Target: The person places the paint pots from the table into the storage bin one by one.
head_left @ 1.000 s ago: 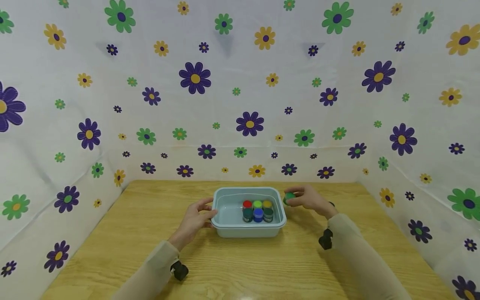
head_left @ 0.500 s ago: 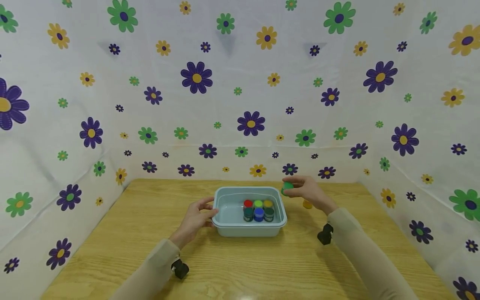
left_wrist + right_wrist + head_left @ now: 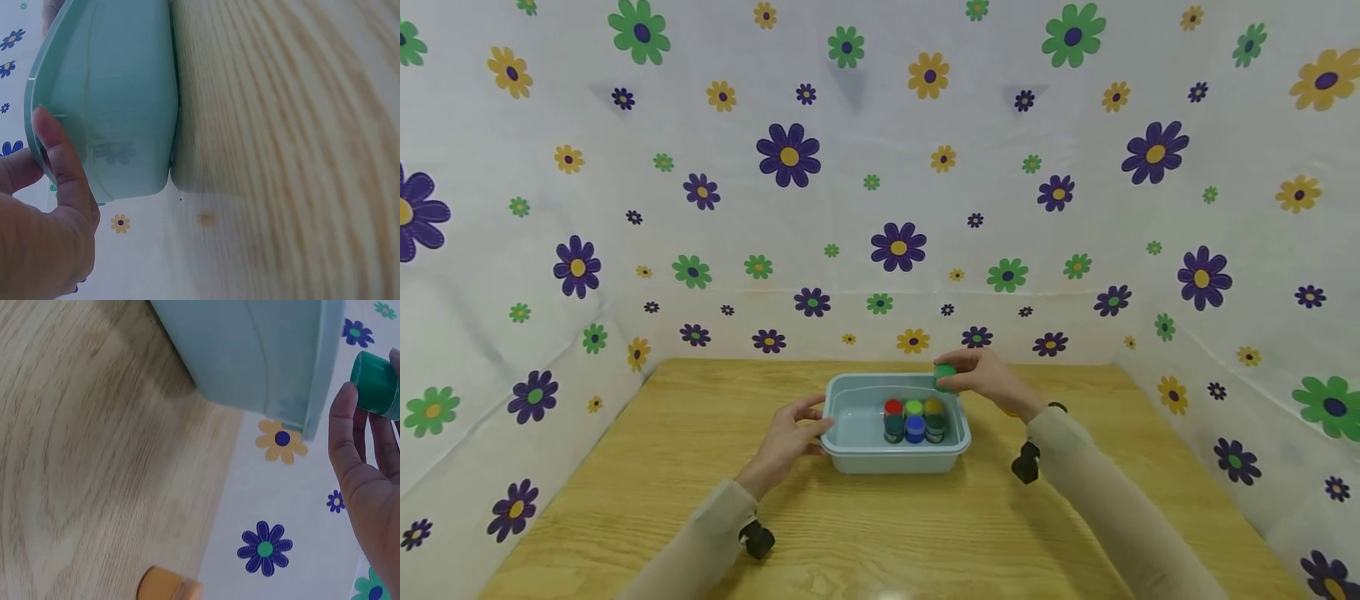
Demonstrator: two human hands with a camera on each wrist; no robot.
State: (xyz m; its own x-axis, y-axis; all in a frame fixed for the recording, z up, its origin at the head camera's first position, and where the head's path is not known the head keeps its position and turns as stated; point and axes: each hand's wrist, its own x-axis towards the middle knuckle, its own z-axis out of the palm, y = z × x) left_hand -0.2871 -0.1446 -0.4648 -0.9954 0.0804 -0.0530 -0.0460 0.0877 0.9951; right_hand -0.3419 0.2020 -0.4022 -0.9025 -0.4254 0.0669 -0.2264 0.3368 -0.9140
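Observation:
A pale blue plastic tub (image 3: 895, 464) stands on the table, with several small paint jars inside, toward its right side. Among them are a red jar (image 3: 892, 409), a blue jar (image 3: 914, 430) and a yellow-lidded jar (image 3: 933, 407). My left hand (image 3: 786, 435) grips the tub's left rim; the left wrist view has the thumb (image 3: 59, 150) on the rim and a finger beyond it. Above the tub's back right corner, my right hand (image 3: 988, 380) pinches a green paint jar (image 3: 375, 383) between thumb and fingers. The jar is clear of the rim.
An orange jar (image 3: 164, 585) lies on the wooden table (image 3: 880, 533) right of the tub, mostly hidden behind my right wrist in the head view. Flower-printed white cloth (image 3: 842, 208) walls in the table at the back and both sides.
My right hand has lifted the green paint jar from beside the tub and carried it left, over the back right corner. The left hand stays on the rim.

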